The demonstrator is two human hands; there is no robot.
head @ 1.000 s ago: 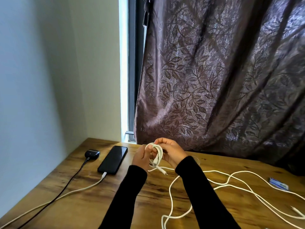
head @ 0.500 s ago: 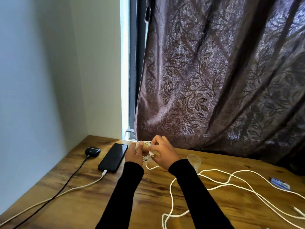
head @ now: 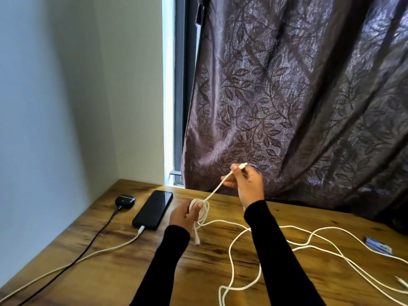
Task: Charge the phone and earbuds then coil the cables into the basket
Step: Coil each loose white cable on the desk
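Wooden table (head: 123, 281) fills the lower view; its left edge butts a pale wall (head: 44, 107) and its far edge runs under a dark leaf-patterned curtain (head: 298, 96), with a bright window strip (head: 169, 85) at the corner. The near-centre surface between the sleeves is bare wood, the widest free patch.

Loose white cable (head: 313, 246) sprawls in long loops over the right half of the table, reaching the right edge and the bottom edge of the view (the free room on that side is broken up by these loops).

Black phone (head: 152, 209) lies flat near the far-left corner, a white charging cable (head: 92, 253) plugged into its near end and trailing off toward the lower left. Just left of it sits the black earbuds case (head: 125, 201), a small light lit on top, with a black cable (head: 88, 246) running from it alongside the white one.

Left hand (head: 184, 216) curls round a small white cable coil (head: 202, 209) just above the table, right of the phone. Right hand (head: 248, 184) is raised higher, near the curtain, pinching the coil's free end; the connector (head: 242, 165) sticks out past the fingertips and the strand runs taut down to the coil.

Small blue-and-white packet (head: 378, 246) lies near the right edge. No basket in view.
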